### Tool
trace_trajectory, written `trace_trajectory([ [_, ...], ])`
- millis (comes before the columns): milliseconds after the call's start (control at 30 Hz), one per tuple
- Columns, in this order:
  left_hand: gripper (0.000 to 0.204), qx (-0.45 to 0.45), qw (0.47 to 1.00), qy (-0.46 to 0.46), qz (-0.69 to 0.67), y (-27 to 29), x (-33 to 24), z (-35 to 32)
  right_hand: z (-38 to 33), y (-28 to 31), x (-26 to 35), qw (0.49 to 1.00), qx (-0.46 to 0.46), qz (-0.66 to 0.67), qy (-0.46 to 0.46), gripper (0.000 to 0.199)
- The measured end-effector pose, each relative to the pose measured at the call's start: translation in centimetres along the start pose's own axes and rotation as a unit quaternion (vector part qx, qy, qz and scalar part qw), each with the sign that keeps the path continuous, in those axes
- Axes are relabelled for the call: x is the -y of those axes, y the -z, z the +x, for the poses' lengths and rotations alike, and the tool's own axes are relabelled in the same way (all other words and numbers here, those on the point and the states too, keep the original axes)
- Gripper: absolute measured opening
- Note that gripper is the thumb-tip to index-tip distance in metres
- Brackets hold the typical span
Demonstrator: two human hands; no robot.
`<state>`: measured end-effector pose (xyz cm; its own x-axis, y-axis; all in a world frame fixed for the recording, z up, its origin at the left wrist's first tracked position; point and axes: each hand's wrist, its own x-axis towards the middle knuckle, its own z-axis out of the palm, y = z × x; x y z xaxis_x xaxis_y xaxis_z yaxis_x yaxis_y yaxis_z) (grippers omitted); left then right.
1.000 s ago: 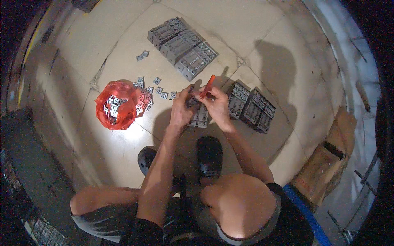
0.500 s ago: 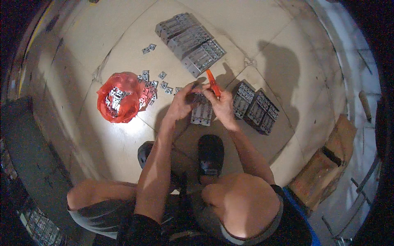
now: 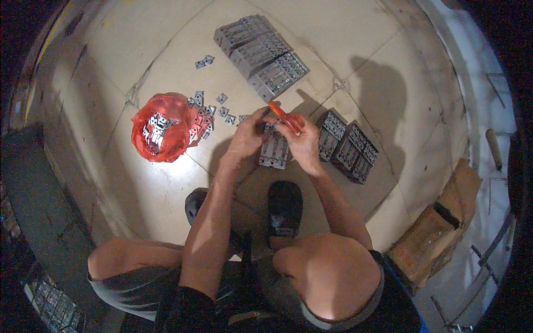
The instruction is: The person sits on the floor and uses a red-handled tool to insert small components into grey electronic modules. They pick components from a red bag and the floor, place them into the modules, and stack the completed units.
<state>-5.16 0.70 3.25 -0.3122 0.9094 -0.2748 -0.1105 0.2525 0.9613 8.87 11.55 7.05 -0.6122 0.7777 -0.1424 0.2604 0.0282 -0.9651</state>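
My right hand is closed around a slim orange-red tool, whose exact kind I cannot make out. The tool slants from my palm toward the far left. Beside it my left hand has its fingers curled, and what they hold is hidden. Beneath both hands lies a grey ribbed metal block, its far end covered by my fingers. Small grey plates with holes are scattered on the floor left of my left hand.
A red plastic bag of small metal plates sits at left, more plates spilling beside it. A row of grey blocks stands at the far side. More blocks are right of my right hand. A torn cardboard box lies at right.
The orange tool has tipped over further to the left in my right hand. Both hands stay close together over the grey block. The whole view has shifted slightly.
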Motion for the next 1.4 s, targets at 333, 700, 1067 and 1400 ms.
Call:
trace_trajectory([
  [333,0.062,-0.043,0.999,0.015,0.007,-0.7,0.6,-0.1,0.3,0.0,-0.3,0.992,-0.021,-0.075,0.095,0.012],
  [700,0.056,-0.113,0.968,-0.055,0.216,-1.7,-0.7,0.1,-0.9,0.3,0.0,0.996,0.004,-0.002,0.087,0.01],
  [1067,0.054,-0.125,0.975,-0.039,0.177,-1.7,-0.7,0.0,-1.1,0.4,0.7,0.998,0.031,-0.031,0.039,0.013],
  [1400,0.056,-0.133,0.958,-0.085,0.238,-1.9,-0.9,0.2,-2.0,1.6,-0.2,0.97,0.088,-0.122,0.192,0.027],
])
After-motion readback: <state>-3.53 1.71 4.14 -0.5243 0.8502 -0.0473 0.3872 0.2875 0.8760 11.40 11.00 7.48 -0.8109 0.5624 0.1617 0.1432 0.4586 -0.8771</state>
